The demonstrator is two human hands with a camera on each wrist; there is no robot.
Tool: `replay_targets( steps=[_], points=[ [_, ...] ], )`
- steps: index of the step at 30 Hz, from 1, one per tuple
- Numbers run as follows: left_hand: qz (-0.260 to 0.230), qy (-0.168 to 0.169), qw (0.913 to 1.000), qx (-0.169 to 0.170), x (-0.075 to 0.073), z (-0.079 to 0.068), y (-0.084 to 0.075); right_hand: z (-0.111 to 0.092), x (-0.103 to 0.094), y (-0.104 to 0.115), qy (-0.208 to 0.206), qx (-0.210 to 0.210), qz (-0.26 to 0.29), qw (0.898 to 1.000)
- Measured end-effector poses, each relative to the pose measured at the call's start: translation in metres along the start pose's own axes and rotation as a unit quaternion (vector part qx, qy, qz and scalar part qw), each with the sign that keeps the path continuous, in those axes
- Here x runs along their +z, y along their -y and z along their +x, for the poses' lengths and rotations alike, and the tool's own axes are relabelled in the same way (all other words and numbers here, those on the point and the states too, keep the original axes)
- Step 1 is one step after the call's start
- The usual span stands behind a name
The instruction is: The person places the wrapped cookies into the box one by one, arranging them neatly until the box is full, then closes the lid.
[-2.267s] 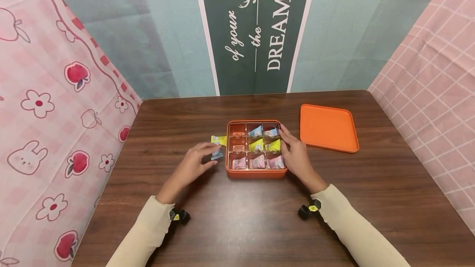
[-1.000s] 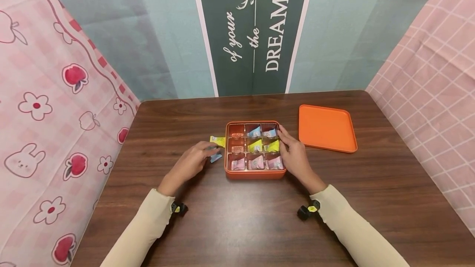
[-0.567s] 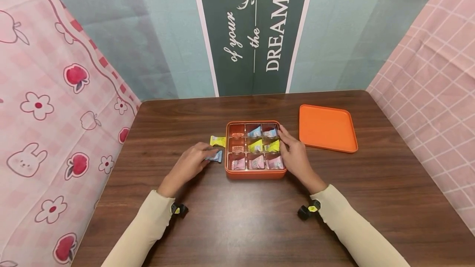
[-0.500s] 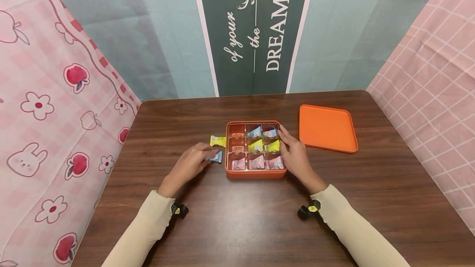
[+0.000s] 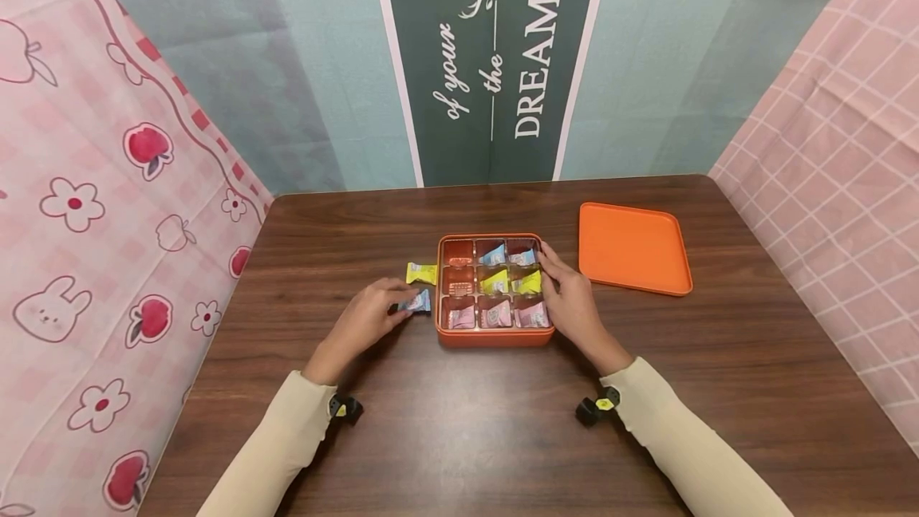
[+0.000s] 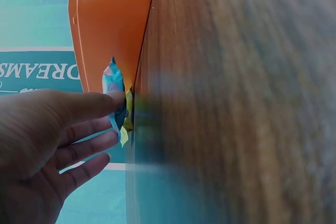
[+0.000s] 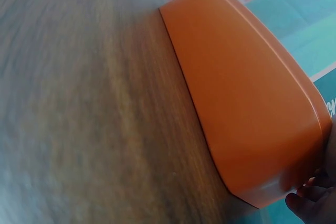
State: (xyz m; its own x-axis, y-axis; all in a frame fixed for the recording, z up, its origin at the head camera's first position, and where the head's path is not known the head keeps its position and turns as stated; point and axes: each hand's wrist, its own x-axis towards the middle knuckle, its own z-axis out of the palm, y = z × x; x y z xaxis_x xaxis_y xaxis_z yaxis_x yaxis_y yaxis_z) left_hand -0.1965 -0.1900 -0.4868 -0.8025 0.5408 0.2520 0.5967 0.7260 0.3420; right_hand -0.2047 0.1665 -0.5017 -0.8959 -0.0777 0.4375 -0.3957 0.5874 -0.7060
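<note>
My left hand [image 5: 369, 313] pinches a small candy in a blue wrapper [image 5: 416, 302] between thumb and fingers, just left of the orange box [image 5: 495, 338]. In the left wrist view the blue candy stands on edge at the thumb tip, with a yellow-wrapped candy [image 6: 128, 111] partly hidden behind it. That yellow candy lies against the box's left side. My right hand [image 5: 573, 301] holds the box at its right side, fingers at the rim. Inside the divided box are blue candies [image 5: 492, 254], yellow candies [image 5: 495, 282] and pink candies [image 5: 495, 313]; the upper two left compartments hold none.
An orange lid [image 5: 635, 247] lies on the brown wooden table [image 5: 459, 421] to the right of the box. Cloth hangings surround the table at the back and both sides. A black wrist camera [image 5: 346, 410] sits at each cuff.
The blue candy has come down slightly and turned in my left fingers, and more of its printed face shows now. My right hand has stayed at the box.
</note>
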Motion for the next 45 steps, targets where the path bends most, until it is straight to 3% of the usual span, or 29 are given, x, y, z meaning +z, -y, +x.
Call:
replay_targets(
  steps=[9,22,38,45],
  points=[
    [-0.057,-0.046,0.9969,-0.028,-0.004,0.005,0.0,-0.001,0.0,0.0,0.0,0.002,0.008,1.0],
    [-0.153,-0.151,0.9761,-0.033,-0.008,0.017,-0.001,0.0,0.0,-0.001,0.001,0.003,0.008,1.0],
    [-0.192,-0.163,0.9672,-0.03,-0.011,0.037,-0.014,0.0,-0.001,0.001,0.002,0.0,0.016,1.0],
    [-0.203,-0.149,0.9671,-0.035,-0.006,0.044,-0.016,0.0,-0.001,0.0,0.005,0.006,0.012,1.0]
  ],
)
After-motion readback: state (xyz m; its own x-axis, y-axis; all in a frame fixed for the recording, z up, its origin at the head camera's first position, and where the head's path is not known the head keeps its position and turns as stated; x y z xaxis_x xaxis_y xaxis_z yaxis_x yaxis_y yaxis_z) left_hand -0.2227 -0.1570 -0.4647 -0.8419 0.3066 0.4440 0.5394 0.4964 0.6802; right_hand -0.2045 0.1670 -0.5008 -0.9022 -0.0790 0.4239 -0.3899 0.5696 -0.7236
